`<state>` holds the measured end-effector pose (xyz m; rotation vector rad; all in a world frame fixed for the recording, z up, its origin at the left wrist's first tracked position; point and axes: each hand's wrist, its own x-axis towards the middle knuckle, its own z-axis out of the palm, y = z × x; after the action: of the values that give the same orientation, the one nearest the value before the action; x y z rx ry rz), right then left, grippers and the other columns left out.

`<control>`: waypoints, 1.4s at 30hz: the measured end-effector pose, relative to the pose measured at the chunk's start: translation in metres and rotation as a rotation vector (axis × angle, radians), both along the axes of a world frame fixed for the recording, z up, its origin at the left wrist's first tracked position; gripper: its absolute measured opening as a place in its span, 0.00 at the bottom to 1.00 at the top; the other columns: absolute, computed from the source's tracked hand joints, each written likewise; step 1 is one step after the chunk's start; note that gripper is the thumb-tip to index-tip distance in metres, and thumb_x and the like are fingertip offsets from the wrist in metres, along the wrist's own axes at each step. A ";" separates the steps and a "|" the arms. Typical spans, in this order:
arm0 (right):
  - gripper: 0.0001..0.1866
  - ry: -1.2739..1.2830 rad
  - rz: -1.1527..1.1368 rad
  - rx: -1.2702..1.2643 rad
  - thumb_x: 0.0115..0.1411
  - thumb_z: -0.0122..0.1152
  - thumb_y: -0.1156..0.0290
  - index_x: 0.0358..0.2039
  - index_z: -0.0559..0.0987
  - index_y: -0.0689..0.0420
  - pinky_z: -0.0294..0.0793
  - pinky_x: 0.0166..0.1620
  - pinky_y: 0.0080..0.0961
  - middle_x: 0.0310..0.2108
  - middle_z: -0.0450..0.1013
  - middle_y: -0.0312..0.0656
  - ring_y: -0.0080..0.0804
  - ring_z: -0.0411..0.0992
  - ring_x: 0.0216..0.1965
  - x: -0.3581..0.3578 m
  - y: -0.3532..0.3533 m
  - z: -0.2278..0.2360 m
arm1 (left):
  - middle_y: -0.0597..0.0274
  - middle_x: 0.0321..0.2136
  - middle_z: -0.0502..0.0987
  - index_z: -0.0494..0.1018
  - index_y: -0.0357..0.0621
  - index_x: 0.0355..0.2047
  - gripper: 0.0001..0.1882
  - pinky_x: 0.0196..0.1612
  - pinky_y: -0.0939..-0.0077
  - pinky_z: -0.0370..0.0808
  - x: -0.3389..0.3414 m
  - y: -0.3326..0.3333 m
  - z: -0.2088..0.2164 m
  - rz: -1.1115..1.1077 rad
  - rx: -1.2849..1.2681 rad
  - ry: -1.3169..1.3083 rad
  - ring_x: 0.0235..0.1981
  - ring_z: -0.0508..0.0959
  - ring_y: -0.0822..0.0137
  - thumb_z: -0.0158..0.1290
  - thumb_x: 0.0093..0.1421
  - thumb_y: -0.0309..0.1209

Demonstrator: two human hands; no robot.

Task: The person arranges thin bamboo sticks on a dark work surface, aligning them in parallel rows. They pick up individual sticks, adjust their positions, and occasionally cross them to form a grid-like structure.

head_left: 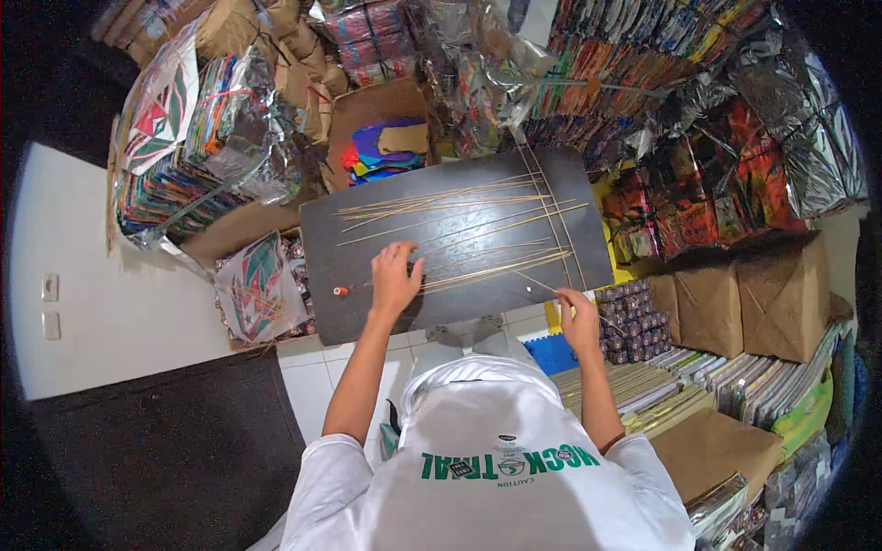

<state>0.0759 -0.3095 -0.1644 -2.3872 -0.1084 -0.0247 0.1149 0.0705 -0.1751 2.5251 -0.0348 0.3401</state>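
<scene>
The right hand (578, 318) is pinching a thin stick (536, 282), risking a snap from bending; the left hand (395, 281) is looking open, empty.

White wall (78, 248) at 9 o'clock, two wall plates (50, 287). White tiled floor (397, 365), 7. Dark table (322, 239), centre, light glare on top. Wrapped stacks (680, 197), 10 through 2.
</scene>
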 end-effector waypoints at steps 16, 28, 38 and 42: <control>0.11 0.112 -0.149 0.173 0.63 0.54 0.76 0.45 0.81 0.59 0.77 0.40 0.30 0.33 0.80 0.50 0.37 0.79 0.34 -0.010 -0.027 -0.004 | 0.60 0.34 0.80 0.81 0.49 0.30 0.05 0.47 0.57 0.68 0.059 -0.053 -0.055 -0.265 0.472 0.294 0.40 0.80 0.58 0.58 0.54 0.32; 0.11 0.106 -0.117 0.240 0.66 0.53 0.74 0.45 0.80 0.60 0.77 0.39 0.26 0.37 0.81 0.45 0.30 0.79 0.35 0.008 -0.019 -0.015 | 0.57 0.35 0.78 0.78 0.47 0.31 0.09 0.47 0.53 0.67 0.061 -0.045 -0.039 -0.355 0.502 0.311 0.42 0.78 0.56 0.58 0.53 0.36; 0.11 0.169 -0.233 0.396 0.67 0.53 0.71 0.44 0.80 0.62 0.75 0.38 0.26 0.32 0.79 0.44 0.26 0.77 0.32 0.026 0.006 -0.001 | 0.48 0.36 0.78 0.75 0.37 0.34 0.11 0.42 0.55 0.74 0.057 -0.014 0.022 -0.323 0.146 0.423 0.40 0.78 0.47 0.54 0.59 0.34; 0.14 0.179 -0.223 0.577 0.69 0.54 0.66 0.45 0.81 0.61 0.72 0.37 0.20 0.32 0.78 0.37 0.21 0.74 0.31 0.051 0.032 -0.002 | 0.50 0.34 0.78 0.74 0.36 0.36 0.10 0.41 0.63 0.73 0.043 -0.002 0.038 -0.503 -0.189 0.498 0.37 0.77 0.53 0.51 0.64 0.32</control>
<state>0.1265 -0.2776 -0.1661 -1.8042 0.2232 0.0470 0.1576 0.0690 -0.1372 2.2454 -0.4119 -0.4624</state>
